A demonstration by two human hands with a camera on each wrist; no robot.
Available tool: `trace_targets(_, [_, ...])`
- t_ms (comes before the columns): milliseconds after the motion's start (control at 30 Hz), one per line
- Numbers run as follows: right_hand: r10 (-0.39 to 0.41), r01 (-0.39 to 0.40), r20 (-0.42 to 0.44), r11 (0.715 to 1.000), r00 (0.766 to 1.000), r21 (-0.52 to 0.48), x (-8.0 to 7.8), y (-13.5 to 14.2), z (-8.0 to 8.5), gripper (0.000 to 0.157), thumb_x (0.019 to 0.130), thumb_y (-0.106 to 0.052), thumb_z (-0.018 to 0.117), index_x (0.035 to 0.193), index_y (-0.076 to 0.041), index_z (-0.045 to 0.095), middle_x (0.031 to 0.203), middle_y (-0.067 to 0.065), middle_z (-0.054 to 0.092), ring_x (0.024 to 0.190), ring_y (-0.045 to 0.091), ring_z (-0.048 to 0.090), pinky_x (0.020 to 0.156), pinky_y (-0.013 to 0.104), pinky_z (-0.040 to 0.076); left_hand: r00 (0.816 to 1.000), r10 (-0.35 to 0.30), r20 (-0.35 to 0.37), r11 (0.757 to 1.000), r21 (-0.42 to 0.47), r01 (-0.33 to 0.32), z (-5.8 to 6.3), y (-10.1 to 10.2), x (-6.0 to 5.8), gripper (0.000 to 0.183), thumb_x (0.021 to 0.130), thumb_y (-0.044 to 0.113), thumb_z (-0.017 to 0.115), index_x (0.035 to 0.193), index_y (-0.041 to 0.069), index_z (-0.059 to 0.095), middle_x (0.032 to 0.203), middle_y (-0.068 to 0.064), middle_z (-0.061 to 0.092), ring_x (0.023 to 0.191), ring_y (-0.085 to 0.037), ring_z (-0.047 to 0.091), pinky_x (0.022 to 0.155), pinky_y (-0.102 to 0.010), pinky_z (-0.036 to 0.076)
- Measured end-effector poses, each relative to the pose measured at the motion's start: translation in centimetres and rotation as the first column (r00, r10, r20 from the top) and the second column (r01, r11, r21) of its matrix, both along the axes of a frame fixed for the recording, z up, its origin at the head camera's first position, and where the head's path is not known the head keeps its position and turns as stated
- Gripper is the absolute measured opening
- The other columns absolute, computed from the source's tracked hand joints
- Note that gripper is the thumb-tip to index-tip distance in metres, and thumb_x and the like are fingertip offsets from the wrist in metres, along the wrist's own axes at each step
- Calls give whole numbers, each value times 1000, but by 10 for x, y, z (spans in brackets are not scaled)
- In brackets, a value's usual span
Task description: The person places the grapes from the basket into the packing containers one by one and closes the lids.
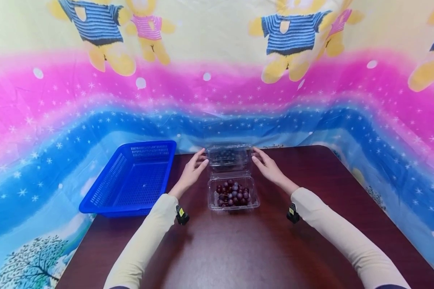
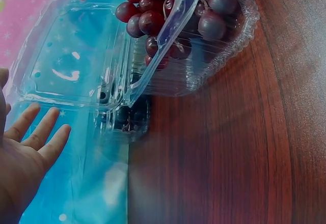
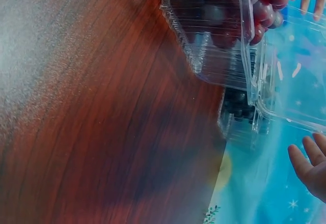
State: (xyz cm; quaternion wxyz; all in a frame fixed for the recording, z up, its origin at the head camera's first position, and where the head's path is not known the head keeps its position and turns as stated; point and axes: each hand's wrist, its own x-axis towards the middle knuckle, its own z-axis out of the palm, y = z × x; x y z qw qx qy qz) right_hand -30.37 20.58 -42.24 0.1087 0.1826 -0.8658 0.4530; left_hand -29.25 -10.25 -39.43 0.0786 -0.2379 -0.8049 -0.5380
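Note:
A clear plastic box (image 1: 251, 204) of dark red grapes (image 1: 233, 194) sits on the table, its hinged lid (image 2: 66, 56) raised at the back. My left hand (image 1: 192, 171) is beside the lid's left edge, its fingers spread and fairly straight in the left wrist view. On the opposite side, my right hand (image 1: 270, 167) has its fingers extended near the lid's right edge. Whether any fingertip touches the lid is hard to tell. Behind the lid stands another clear box (image 2: 135, 117) of dark, round fruit, partly hidden.
A blue perforated plastic basket (image 1: 144, 174) stands at the left of the dark brown wooden table (image 1: 235, 249). Printed cloth (image 1: 217, 100) with bears and snowflakes hangs beyond the table's back and side edges.

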Motion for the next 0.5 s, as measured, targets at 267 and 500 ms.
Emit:
trace_targets(267, [19,-19,-6,1000,1000,-17,-1,-1,5,54,99,-29,43,146,-10,26,132,22,48,118,37,49,98,52,38,1000,10,-13,1000,-9,-10,-24,-3,-25,50,96,24,51,142,16,37,123,-25,54,104,-34,60,90,-49,46])
trace_targets(500, [-9,10,-9,1000,1000,4,0,2,10,49,99,-33,41,143,-12,34,135,17,47,120,33,48,98,50,39,999,37,-30,999,-24,-38,-20,-4,-23,45,95,28,52,138,15,44,123,-17,57,106,-31,60,91,-44,46])
